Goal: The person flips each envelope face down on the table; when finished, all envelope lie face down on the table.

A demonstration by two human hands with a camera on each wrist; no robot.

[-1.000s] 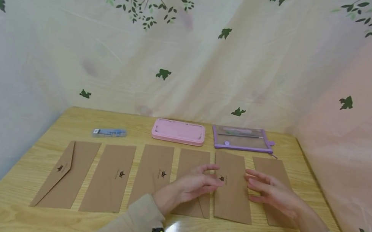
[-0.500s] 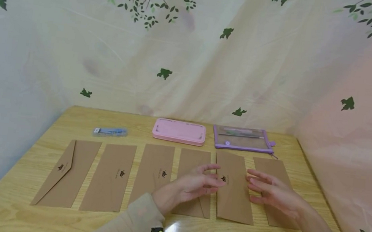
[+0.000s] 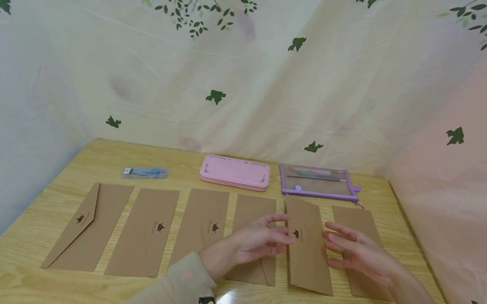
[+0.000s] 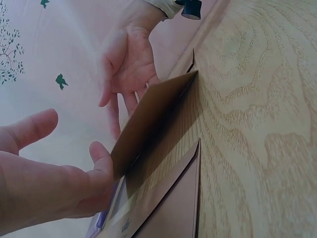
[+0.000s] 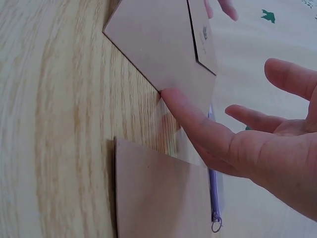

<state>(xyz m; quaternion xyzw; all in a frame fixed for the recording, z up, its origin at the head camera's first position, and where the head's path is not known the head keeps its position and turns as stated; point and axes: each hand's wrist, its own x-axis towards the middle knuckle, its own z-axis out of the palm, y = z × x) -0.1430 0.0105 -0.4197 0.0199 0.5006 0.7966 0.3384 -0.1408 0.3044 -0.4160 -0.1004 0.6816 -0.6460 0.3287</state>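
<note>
A brown paper envelope [image 3: 309, 265] with a small black crown print, fifth from the left in the row, stands tilted with its left long edge raised off the table. At that raised edge are the fingertips of my left hand [image 3: 253, 238]; in the left wrist view, the left thumb [image 4: 37, 130] stays apart from the paper. My right hand [image 3: 367, 256] has its loosely extended fingers at the envelope's right edge, which lies low on the table. In the right wrist view, one right finger [image 5: 190, 114] touches that lower edge, and the flap faces up.
Several similar brown envelopes [image 3: 140, 240] lie flat in a row on the wooden table [image 3: 96, 296]. Behind them are a blue item in a clear case [image 3: 145, 173], a pink pencil case [image 3: 234, 172] and a purple-edged clear zip pouch [image 3: 286, 191]. Printed cloth [image 3: 252, 73] encloses the table.
The fifth envelope's left edge has risen, so it now tilts more steeply and has shifted slightly right. Both hands have hardly moved.
</note>
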